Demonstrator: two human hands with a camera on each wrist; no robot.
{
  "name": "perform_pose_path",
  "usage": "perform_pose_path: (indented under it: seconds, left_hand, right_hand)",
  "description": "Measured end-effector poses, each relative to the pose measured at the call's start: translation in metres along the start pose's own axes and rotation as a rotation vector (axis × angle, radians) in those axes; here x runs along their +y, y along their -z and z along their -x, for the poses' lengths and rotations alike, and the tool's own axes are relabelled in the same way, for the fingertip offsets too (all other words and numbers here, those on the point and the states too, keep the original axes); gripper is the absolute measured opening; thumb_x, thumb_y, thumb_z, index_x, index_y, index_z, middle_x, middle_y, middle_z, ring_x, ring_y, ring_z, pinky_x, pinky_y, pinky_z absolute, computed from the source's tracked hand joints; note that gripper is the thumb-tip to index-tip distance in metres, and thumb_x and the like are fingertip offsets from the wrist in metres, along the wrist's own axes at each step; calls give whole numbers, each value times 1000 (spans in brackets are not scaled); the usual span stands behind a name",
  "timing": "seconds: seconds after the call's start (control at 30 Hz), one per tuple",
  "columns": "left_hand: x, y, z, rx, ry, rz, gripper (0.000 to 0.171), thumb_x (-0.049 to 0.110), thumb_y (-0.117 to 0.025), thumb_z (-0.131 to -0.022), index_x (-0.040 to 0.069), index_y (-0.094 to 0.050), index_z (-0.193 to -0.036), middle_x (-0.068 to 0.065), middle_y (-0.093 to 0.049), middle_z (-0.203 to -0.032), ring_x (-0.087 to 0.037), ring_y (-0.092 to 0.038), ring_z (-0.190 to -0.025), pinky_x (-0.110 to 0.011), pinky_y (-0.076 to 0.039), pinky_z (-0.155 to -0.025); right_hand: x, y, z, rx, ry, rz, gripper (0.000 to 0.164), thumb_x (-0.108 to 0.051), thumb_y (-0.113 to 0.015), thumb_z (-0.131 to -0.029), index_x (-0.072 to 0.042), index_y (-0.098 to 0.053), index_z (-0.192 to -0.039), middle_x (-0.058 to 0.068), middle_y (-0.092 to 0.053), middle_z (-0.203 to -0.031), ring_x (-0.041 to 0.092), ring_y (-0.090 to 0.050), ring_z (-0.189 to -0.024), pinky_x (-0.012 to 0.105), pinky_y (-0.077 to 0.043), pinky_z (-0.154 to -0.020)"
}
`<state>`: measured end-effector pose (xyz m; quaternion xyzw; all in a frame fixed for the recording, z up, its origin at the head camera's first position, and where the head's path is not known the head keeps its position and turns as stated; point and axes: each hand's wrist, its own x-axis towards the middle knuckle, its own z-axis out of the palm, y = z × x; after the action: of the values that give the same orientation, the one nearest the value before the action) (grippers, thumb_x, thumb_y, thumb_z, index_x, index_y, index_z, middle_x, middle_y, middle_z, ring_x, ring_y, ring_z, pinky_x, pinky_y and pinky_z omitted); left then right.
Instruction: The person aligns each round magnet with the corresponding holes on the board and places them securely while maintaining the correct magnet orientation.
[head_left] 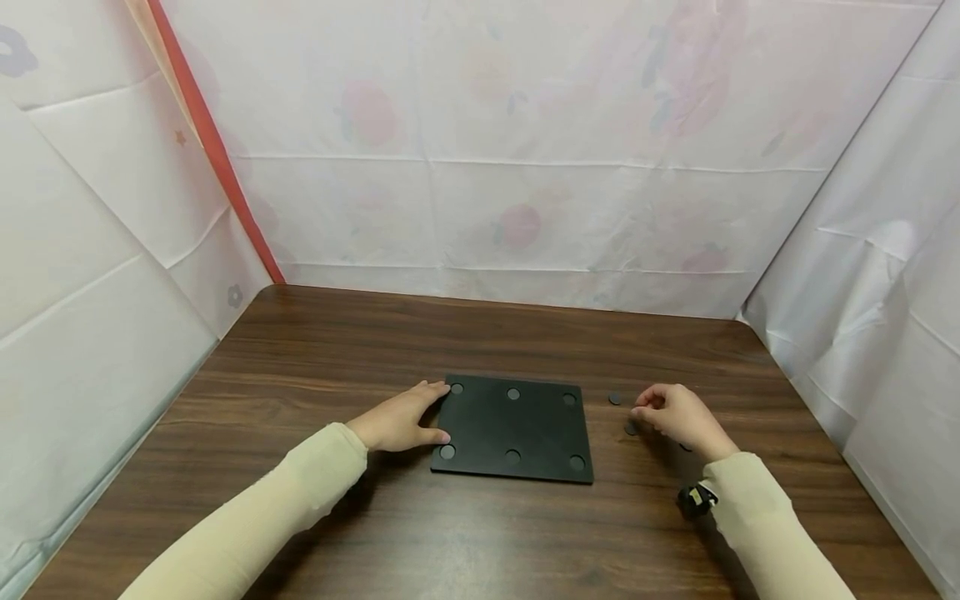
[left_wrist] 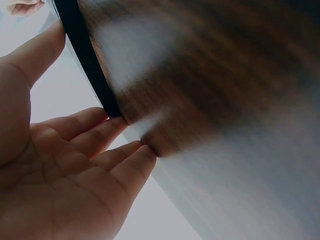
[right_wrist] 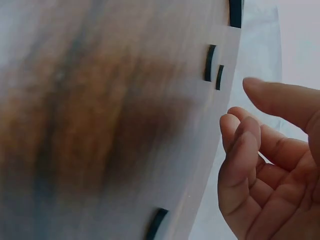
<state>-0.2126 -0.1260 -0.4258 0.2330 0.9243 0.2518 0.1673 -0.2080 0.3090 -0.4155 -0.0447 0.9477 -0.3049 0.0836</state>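
A thin black rectangular board lies flat on the table, with several round spots along its long sides; whether these are recesses or discs set in it I cannot tell. My left hand rests at the board's left edge, fingers fairly straight. In the left wrist view the thumb and fingertips touch the board's dark edge. My right hand hovers right of the board, loosely curled, with a gap between thumb and fingers and nothing held. Small dark discs lie around it: one beyond, one by the fingertips, one partly hidden.
The brown wood-grain table runs back to a pale printed cloth. More white cloth hangs at the right side. A small black device is worn at the right wrist.
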Motion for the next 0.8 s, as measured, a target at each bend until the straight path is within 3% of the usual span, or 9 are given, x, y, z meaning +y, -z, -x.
perform_pose_path:
  seconds: [0.2, 0.8]
  left_hand:
    - [0, 0, 1, -2, -1, 15, 81, 33, -71, -90, 4, -30, -153, -14, -25, -162, -37, -16, -151, -55, -23, -120]
    - [1, 0, 2, 3, 10, 21, 81, 33, -72, -90, 5, -30, -153, -12, -25, -162, -36, -15, -151, -55, -23, -120]
  right_hand:
    - [-1, -2, 2, -42, -10, -4, 20, -22, -69, -91, -4, -68, -101, 4, -63, -75, 17, -55, -65, 30, -47, -57]
    - [-2, -6, 2, -72, 27, 24, 15, -15, -74, -85, -4, -68, -94, 2, -61, -74, 15, -53, -63, 28, -46, -54]
